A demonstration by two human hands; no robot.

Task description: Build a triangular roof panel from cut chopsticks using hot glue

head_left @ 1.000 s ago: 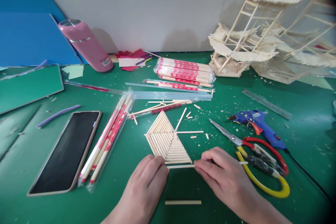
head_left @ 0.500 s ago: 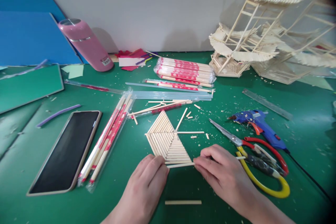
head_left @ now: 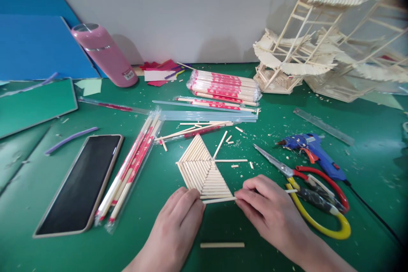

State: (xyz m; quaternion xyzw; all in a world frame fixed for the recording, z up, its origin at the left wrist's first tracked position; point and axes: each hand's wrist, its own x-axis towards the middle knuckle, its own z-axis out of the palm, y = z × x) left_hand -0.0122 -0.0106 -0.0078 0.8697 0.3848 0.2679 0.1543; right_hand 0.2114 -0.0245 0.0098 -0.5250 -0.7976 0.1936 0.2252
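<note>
Pinching loose stick (head_left: 219,199) | right hand (head_left: 270,210) fingers closed | left hand (head_left: 178,221) flat, bracing stick panel (head_left: 204,172)

You get bright, even light from overhead — soft shadows fall on the wall behind the pink bottle (head_left: 105,55) and stick model (head_left: 321,38). Centre stays sharp; the edges bow and blur — the right corners darken, and the phone screen (head_left: 81,182) shows faint sheen.
</note>
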